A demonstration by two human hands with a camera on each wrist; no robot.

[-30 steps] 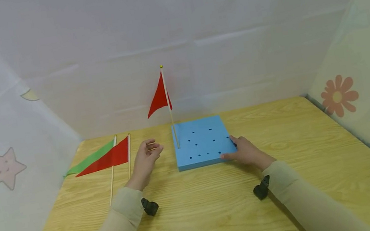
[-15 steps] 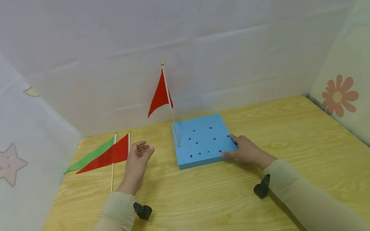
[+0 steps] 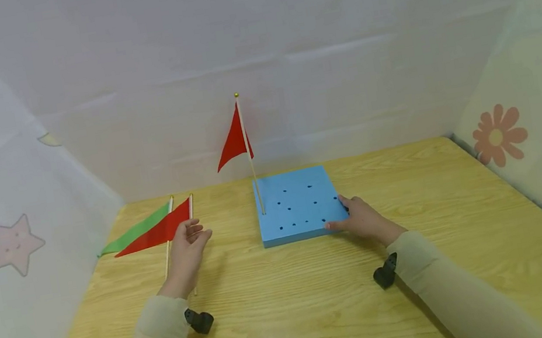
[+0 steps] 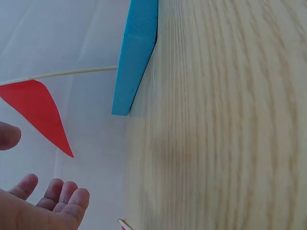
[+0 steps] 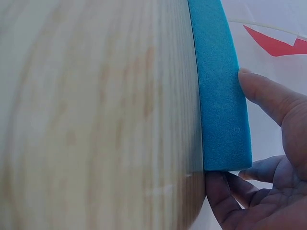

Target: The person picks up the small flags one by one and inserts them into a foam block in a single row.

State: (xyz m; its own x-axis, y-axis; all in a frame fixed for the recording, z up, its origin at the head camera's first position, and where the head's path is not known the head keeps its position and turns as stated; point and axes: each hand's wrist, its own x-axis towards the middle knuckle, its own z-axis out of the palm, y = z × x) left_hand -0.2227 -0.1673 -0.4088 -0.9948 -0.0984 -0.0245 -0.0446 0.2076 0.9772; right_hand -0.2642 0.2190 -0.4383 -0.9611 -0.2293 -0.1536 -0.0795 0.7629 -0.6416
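A blue foam block dotted with small holes lies on the wooden table. In its left part stands a red pennant flag on a thin stick, upright. My right hand grips the block's right front corner, thumb on the top edge and fingers against the side. To the left, my left hand is held over the sticks of a lying red flag and a lying green flag. Its fingers are loosely bent, with nothing in them. The hand hides part of the red flag's stick.
The wooden table reaches to a white cloth backdrop behind the block. Patterned side cloths, with a star on the left and flowers on the right, border the table.
My left hand has moved left and slightly down, from beside the block to the lying flags. The right hand has stayed on the block's corner.
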